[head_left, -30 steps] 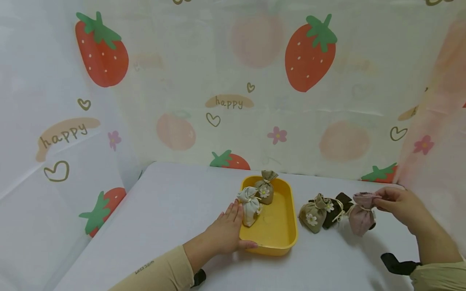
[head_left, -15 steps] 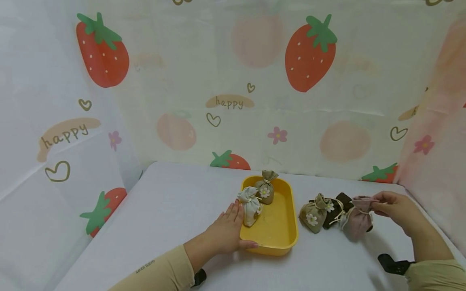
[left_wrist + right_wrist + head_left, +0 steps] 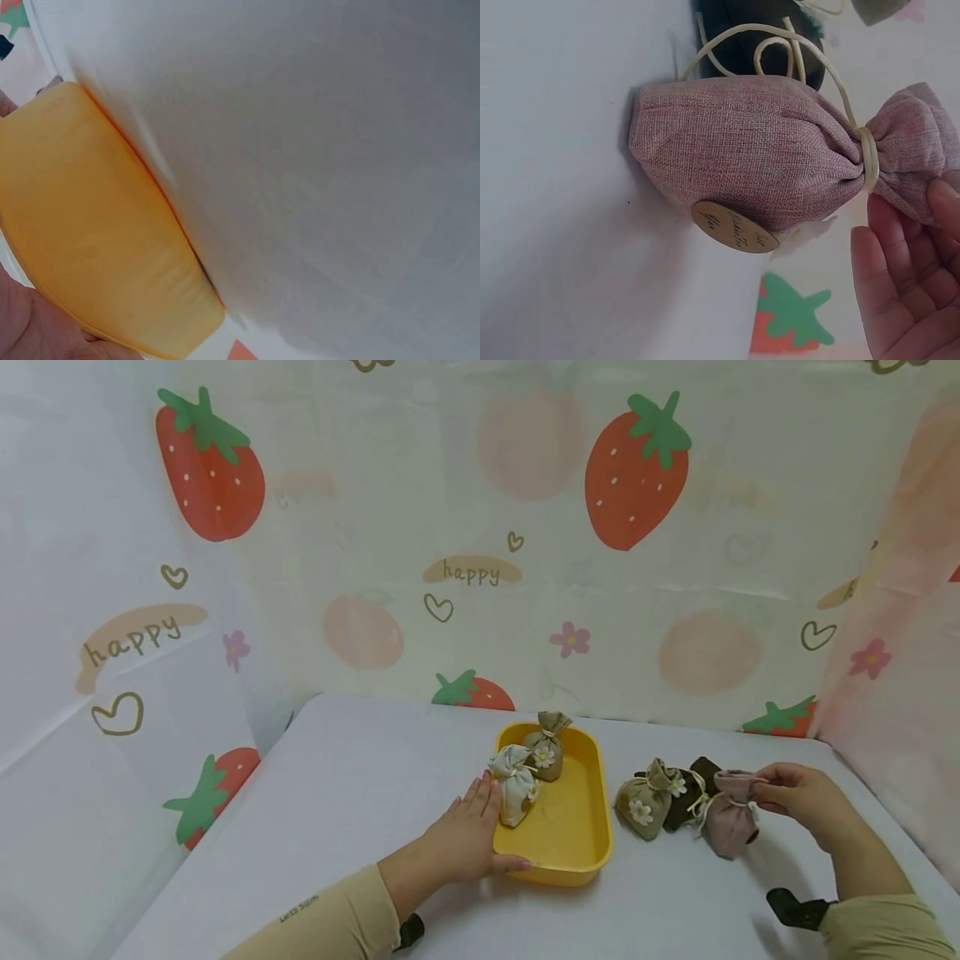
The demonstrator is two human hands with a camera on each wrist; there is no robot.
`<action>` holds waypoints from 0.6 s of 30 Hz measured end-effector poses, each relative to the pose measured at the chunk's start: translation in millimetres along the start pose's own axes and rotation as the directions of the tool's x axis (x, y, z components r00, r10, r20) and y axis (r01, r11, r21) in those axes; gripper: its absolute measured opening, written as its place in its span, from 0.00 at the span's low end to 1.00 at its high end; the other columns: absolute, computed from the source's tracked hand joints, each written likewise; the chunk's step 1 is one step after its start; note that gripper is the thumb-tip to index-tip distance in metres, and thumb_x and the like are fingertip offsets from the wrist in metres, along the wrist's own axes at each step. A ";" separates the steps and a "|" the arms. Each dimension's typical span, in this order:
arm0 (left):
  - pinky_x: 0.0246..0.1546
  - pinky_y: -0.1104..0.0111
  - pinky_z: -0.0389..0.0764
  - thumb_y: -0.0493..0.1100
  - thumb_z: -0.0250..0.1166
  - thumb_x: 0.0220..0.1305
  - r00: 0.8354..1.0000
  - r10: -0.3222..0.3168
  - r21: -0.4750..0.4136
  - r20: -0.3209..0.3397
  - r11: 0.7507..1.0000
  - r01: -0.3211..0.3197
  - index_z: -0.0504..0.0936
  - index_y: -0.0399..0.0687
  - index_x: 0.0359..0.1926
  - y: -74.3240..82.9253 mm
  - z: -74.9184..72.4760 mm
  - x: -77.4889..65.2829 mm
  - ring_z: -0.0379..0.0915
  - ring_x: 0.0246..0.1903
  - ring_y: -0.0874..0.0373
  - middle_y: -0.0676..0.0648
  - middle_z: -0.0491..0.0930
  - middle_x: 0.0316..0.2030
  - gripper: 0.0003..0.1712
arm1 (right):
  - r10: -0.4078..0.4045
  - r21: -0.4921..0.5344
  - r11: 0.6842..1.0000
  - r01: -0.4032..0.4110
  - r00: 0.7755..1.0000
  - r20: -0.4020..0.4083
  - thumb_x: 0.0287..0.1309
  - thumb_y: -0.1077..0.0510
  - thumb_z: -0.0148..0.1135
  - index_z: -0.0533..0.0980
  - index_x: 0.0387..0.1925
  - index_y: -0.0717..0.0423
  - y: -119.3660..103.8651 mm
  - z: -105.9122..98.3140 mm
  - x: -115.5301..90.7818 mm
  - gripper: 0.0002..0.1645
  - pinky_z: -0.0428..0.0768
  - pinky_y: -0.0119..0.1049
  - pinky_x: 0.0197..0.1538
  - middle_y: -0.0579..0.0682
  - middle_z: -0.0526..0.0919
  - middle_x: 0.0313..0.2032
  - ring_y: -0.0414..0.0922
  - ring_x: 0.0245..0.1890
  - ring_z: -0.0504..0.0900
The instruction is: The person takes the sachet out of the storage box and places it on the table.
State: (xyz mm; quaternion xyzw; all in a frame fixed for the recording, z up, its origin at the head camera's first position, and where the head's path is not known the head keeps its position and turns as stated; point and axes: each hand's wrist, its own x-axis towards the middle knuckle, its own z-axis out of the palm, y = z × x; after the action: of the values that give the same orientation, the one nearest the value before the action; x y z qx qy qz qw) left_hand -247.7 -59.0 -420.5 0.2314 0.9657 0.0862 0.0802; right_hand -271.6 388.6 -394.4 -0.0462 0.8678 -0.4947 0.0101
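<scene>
On the right of the white table [image 3: 375, 768], beside a dark bag [image 3: 681, 810], the pink bag [image 3: 730, 828] points gathered mouth upward, long axis near vertical, neck pinched by the right hand [image 3: 806, 803]. Left hand [image 3: 467, 841] rests straight-fingered against the yellow tray [image 3: 581, 831]. Strawberry-printed cloth [image 3: 465, 635] behind.

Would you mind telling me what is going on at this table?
A person's right hand pinches the gathered top of a pink pouch. Their left hand rests against a yellow tray, which holds a white pouch and a brown pouch. Between the tray and the pink pouch, a tan pouch and a dark pouch lie on the white table.
</scene>
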 end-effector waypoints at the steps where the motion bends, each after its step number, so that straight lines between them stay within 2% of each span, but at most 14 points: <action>1: 0.64 0.53 0.50 0.83 0.44 0.41 1.000 0.000 -0.001 0.000 1.000 0.000 0.42 0.39 0.70 -0.1 0.1 0.1 0.33 0.69 0.47 0.39 0.34 0.70 0.69 | -0.002 0.005 1.000 0.002 1.000 0.001 0.61 0.64 0.54 0.72 0.36 0.74 -0.1 0.6 0.2 0.11 0.78 0.27 0.37 0.37 0.79 0.30 0.29 0.32 0.78; 8: 0.64 0.53 0.51 0.83 0.45 0.41 1.000 -0.001 -0.001 -0.002 1.000 0.001 0.42 0.38 0.70 0.0 -0.4 -0.4 0.33 0.69 0.47 0.39 0.35 0.70 0.69 | -0.002 -0.016 1.000 0.002 1.000 0.015 0.61 0.62 0.54 0.72 0.39 0.74 -1.6 1.0 -0.4 0.14 0.78 0.27 0.39 0.34 0.79 0.31 0.27 0.34 0.77; 12: 0.64 0.52 0.51 0.83 0.45 0.42 1.000 0.002 -0.001 -0.005 1.000 -0.002 0.42 0.38 0.70 0.3 -1.1 -0.7 0.34 0.69 0.47 0.39 0.35 0.70 0.68 | 0.013 -0.049 0.999 -0.012 1.000 0.011 0.62 0.57 0.55 0.72 0.42 0.74 -4.3 0.8 -1.1 0.20 0.77 0.25 0.40 0.34 0.79 0.33 0.26 0.35 0.77; 18: 0.64 0.53 0.51 0.83 0.45 0.42 1.000 0.004 0.007 -0.006 1.000 -0.004 0.42 0.38 0.70 -0.2 -0.4 -0.5 0.33 0.69 0.47 0.39 0.34 0.70 0.68 | -0.026 -0.076 0.997 0.023 0.999 -0.036 0.61 0.54 0.57 0.71 0.45 0.75 -11.3 0.5 0.2 0.24 0.75 0.22 0.39 0.32 0.78 0.34 0.25 0.35 0.76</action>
State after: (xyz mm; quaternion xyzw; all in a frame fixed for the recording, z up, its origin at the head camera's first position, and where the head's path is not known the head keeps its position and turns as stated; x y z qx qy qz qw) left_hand -247.5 -59.4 -420.1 0.2331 0.9658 0.0839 0.0763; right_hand -271.0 382.4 -385.0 -0.0482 0.8854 -0.4622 -0.0138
